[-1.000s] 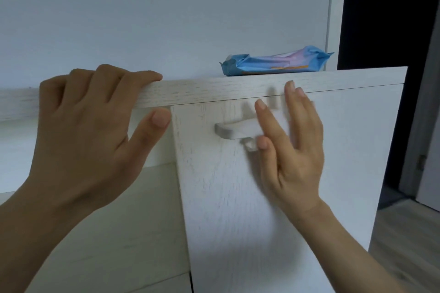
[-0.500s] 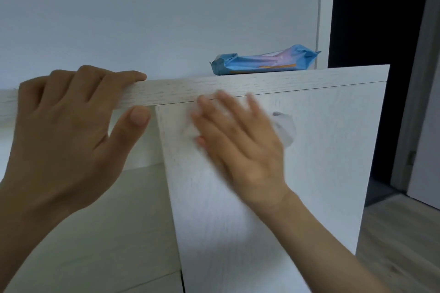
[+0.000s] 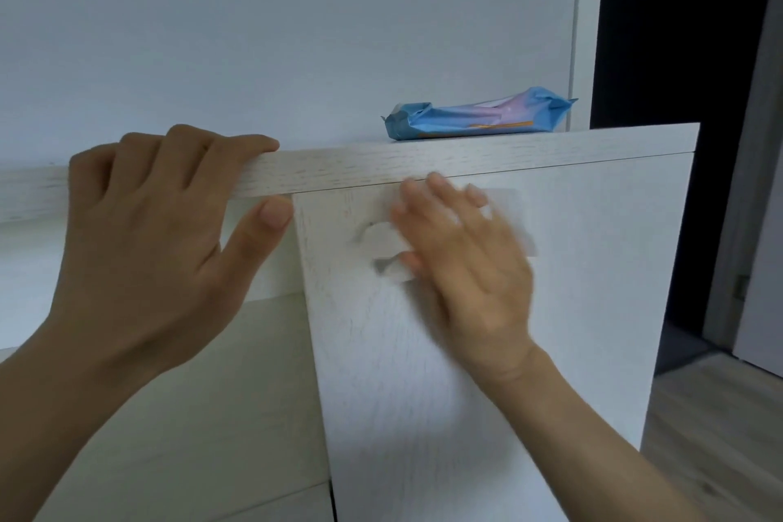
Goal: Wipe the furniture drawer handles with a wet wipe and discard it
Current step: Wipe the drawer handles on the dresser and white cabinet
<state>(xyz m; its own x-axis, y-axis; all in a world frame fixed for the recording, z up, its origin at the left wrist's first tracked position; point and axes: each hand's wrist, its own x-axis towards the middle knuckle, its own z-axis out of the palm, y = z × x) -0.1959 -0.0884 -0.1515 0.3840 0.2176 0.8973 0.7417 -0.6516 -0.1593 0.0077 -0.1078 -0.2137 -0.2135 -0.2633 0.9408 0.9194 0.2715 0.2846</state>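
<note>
**Ana:** Pale wall [image 3: 275, 34] behind, whitewashed wood everywhere, dark doorway [image 3: 678, 34] off to the side. Start me at the right hand [image 3: 470, 271].

**Ben:** Flat and spread, back toward us, fingers fanned upward against the drawer front [image 3: 572, 331]. It's smeared with blur, so I can't say for sure how it grips, but a white wet wipe [image 3: 515, 220] shows past its fingers on the far side, pressed under the palm.

**Ana:** And the handle [image 3: 381, 252]?

**Ben:** Poking out just beyond the thumb side of that hand, a pale bar with shadowed gaps beneath it; the rest is covered by the hand and wipe.

**Ana:** Left hand [image 3: 156, 233]?

**Ben:** Across from the right, hooked over the cabinet's top edge [image 3: 360, 170]. Four fingers curl on top, thumb braced below at the drawer front's corner. Nothing in it but that edge.

**Ana:** Further out?

**Ben:** Above the right hand's fingertips, up on the top, lies a blue wipes packet [image 3: 474, 117], lengthwise. Beyond the wrist, wood floor [image 3: 712, 437].
</note>
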